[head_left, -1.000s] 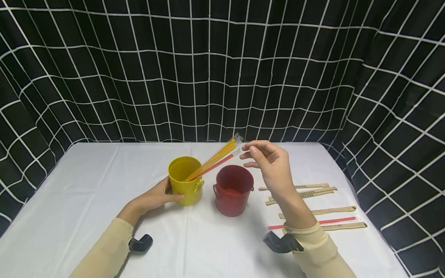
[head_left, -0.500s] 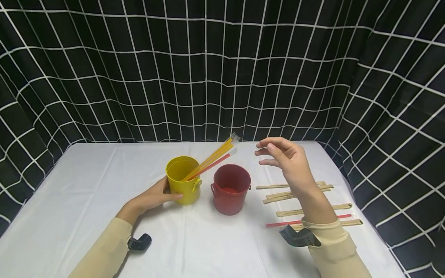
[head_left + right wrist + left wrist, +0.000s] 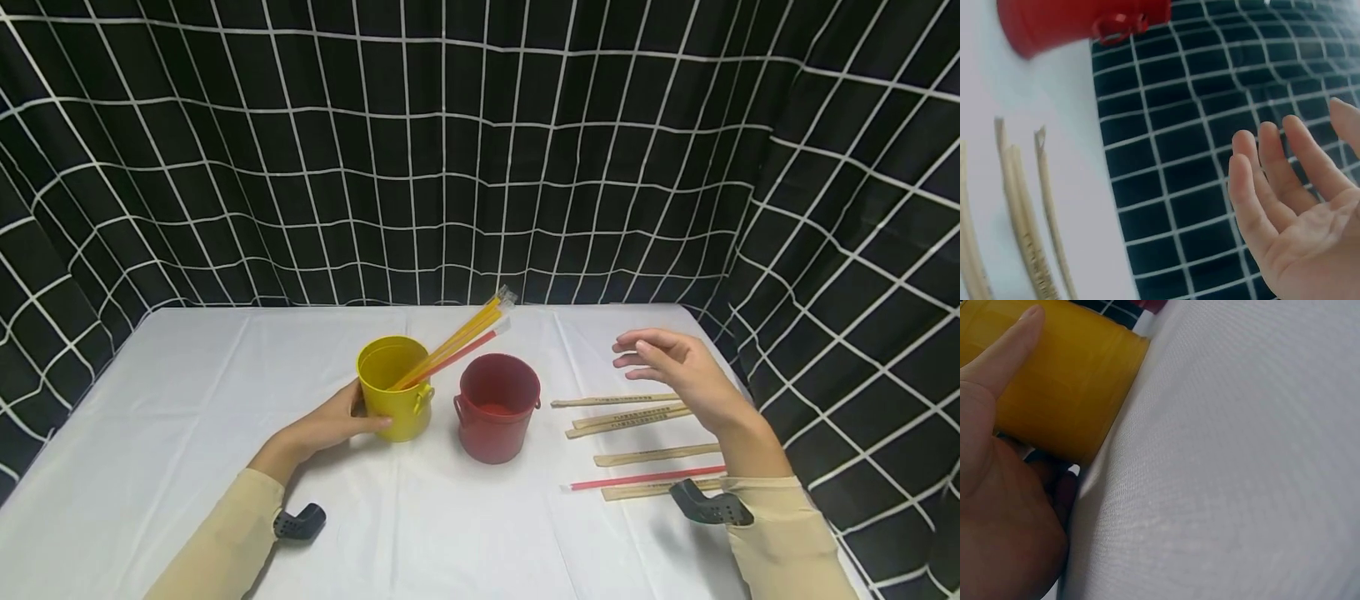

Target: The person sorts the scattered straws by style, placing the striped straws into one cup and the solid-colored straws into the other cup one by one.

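In the head view my left hand (image 3: pixel 326 429) holds the yellow bucket (image 3: pixel 401 412) by its left side. The left wrist view shows the thumb across the wall of the yellow bucket (image 3: pixel 1079 375); some fingers are hidden behind it. Leaning out of the bucket to the right are yellow straws (image 3: pixel 461 340) and a red straw (image 3: pixel 457 353), with clear wrapping at their tops. My right hand (image 3: pixel 686 371) is raised over the right part of the table, holding nothing. Its fingers are relaxed and apart in the right wrist view.
A red bucket (image 3: pixel 495 437) stands right of the yellow one. Under and left of my right hand lie several tan paper-wrapped sticks (image 3: pixel 656 455) with printed sleeves and a pinkish-red straw (image 3: pixel 637 480). A white cloth (image 3: pixel 450 533) covers the table; a black gridded curtain (image 3: pixel 480 150) surrounds it.
My right hand has moved right and somewhat down, from beside the straw tops to above the paper-wrapped sticks. My left hand stays on the yellow bucket.
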The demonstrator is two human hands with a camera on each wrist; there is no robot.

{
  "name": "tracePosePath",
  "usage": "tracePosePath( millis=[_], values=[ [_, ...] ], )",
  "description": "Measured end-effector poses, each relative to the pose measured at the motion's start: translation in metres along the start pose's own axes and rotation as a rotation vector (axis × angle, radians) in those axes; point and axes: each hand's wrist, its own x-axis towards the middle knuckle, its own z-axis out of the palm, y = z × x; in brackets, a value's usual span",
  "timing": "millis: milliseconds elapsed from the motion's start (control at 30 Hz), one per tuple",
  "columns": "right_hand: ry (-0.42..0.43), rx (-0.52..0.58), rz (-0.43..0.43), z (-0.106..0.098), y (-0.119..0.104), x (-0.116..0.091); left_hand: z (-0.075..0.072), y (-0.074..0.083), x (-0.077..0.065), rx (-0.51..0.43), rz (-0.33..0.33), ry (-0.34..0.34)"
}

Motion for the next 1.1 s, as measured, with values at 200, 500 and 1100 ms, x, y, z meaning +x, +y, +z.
tracePosePath(
  millis=[200, 500, 1100],
  values=[
    [-0.028, -0.188, 0.16, 0.006, 0.028, -0.005, 0.009, -0.008, -0.004, -0.01, -0.031, -0.024],
    [-0.072, -0.426, 0.292, 0.008, 0.051, -0.005, 0.005, -0.007, -0.004, -0.026, -0.01, -0.007],
    [-0.045, -0.489, 0.398, 0.006, 0.075, -0.002, -0.005, -0.002, 0.0, 0.009, 0.0, -0.006]
  ],
)
